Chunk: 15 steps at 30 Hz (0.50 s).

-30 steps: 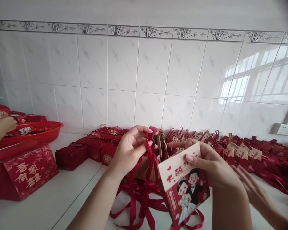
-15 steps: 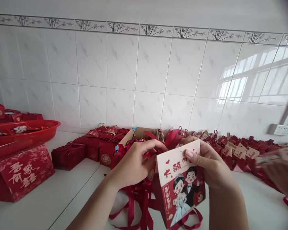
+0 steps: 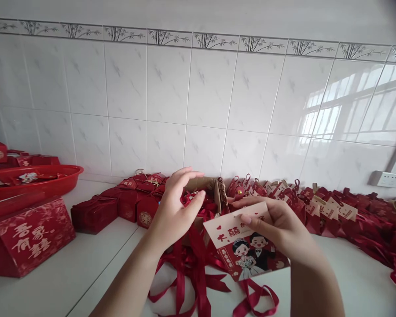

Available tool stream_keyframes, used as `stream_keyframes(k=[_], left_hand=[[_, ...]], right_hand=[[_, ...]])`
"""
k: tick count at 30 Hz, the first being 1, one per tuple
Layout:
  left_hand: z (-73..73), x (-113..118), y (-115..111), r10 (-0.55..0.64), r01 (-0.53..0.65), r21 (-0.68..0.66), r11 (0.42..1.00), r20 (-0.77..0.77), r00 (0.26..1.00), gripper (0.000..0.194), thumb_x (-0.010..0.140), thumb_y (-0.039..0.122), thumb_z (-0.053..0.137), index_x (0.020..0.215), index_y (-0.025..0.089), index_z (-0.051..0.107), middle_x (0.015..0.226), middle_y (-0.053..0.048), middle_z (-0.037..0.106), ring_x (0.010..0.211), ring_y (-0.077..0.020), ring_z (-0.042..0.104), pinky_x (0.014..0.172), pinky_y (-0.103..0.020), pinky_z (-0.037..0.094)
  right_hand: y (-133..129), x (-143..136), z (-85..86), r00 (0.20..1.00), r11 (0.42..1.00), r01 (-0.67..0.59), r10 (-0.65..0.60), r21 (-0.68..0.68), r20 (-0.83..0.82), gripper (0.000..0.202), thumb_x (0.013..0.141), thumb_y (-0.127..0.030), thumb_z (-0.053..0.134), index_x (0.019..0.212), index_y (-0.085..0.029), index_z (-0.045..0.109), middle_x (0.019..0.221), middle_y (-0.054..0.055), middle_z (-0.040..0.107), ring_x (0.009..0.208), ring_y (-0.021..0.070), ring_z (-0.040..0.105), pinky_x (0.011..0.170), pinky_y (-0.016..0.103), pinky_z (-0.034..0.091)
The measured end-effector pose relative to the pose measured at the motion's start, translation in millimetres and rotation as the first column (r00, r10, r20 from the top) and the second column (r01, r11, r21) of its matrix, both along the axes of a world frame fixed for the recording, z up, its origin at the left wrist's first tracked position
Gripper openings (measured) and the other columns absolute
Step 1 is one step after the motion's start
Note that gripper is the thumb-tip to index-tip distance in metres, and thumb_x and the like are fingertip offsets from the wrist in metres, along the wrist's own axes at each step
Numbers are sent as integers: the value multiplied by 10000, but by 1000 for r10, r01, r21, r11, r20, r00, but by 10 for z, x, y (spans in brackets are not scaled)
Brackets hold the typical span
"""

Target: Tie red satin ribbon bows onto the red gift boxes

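In my right hand (image 3: 280,224) is a red and cream wedding gift box (image 3: 247,251) printed with a cartoon bride and groom. My thumb presses on its cream upper panel, and the other fingers are mostly hidden behind it. My left hand (image 3: 181,202) is apart from it, thumb and fingers spread, with nothing between them. Behind and below that hand stands an open cardboard box (image 3: 218,196) with red items inside. Dark red ribbons (image 3: 198,273) hang from it and trail over the white table under the gift box.
To the left are a red plastic basin (image 3: 53,185) with small wrapped things and a large red gift box (image 3: 36,237). Several red boxes (image 3: 125,200) stand near the tiled wall (image 3: 165,88). Rows of small red and cream boxes (image 3: 326,211) fill the right rear; a socket (image 3: 391,179) is above.
My left hand has come off the gift box and opened, moving up and left. The gift box has tilted in my right hand. A blurred hand with something at the right edge is gone.
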<state>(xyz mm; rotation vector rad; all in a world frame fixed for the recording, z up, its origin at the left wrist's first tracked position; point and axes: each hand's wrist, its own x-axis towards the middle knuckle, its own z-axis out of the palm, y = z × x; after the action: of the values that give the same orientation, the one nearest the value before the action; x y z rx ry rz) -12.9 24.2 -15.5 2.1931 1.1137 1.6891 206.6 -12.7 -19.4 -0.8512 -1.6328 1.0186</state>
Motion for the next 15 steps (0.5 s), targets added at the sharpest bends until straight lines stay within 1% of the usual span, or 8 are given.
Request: stream_keyframes(k=[1,2,3,5,7,10,13,15], left_hand=[[5,9,-17,-6,7,17,1000,-16,1000,277,849,303,589,1124,283,618,1391,-40,476,1362,-252,361,1132,-474,304],[11,21,-35,-33,33,21,999,-41,999,260,838,348,616,1090,289,643,1383,-32,489,1353,-254,376,1129,-465,312],[16,35,-51,-75,76,10,997,-64,995,245,830,372,634,1059,290,663,1345,-26,531,1317,-246,427,1117,-446,336],[21,66,-69,-187,184,-42,982,-80,979,209,825,365,655,1010,273,684,1182,-20,647,1162,-211,567,1044,-384,428],[20,96,-70,-284,278,-95,956,-51,958,162,831,324,657,969,245,691,1007,-10,711,1003,-175,641,929,-313,505],[22,120,-67,-353,350,-100,932,-11,936,105,824,269,668,907,213,696,910,-7,723,896,-151,660,824,-255,533],[33,110,-77,-412,410,-89,908,0,911,104,802,269,698,880,201,695,877,-7,717,857,-141,656,802,-239,533],[39,98,-85,-430,429,-82,900,4,903,99,800,273,702,867,201,693,861,-7,712,846,-140,651,797,-240,534]], right_hand=[[-5,-22,0,999,1000,-3,1,26,49,272,823,-368,687,1030,-193,701,873,68,702,744,160,679,614,222,563],[-12,-48,1,995,998,-10,3,66,100,243,843,-365,663,1012,-197,709,894,67,703,758,157,678,625,218,558],[-19,-73,3,988,993,-19,0,117,154,209,861,-351,642,985,-201,718,939,67,702,781,152,676,644,212,553],[-30,-116,4,968,974,-45,-13,224,251,169,886,-304,609,963,-216,731,1041,58,691,838,138,668,686,191,538],[-40,-140,1,948,956,-64,-31,286,316,184,904,-265,580,1013,-234,724,1050,45,694,828,119,661,682,173,522],[-58,-148,-11,934,946,-53,-66,319,351,227,910,-240,561,1091,-245,699,999,32,705,782,106,652,647,165,505],[-74,-147,-26,928,941,-37,-93,337,361,239,897,-238,574,1107,-238,689,974,28,706,744,104,636,613,170,489],[-78,-154,-31,922,939,-27,-109,344,371,247,891,-233,575,1111,-234,688,953,28,705,709,106,622,592,181,481]])
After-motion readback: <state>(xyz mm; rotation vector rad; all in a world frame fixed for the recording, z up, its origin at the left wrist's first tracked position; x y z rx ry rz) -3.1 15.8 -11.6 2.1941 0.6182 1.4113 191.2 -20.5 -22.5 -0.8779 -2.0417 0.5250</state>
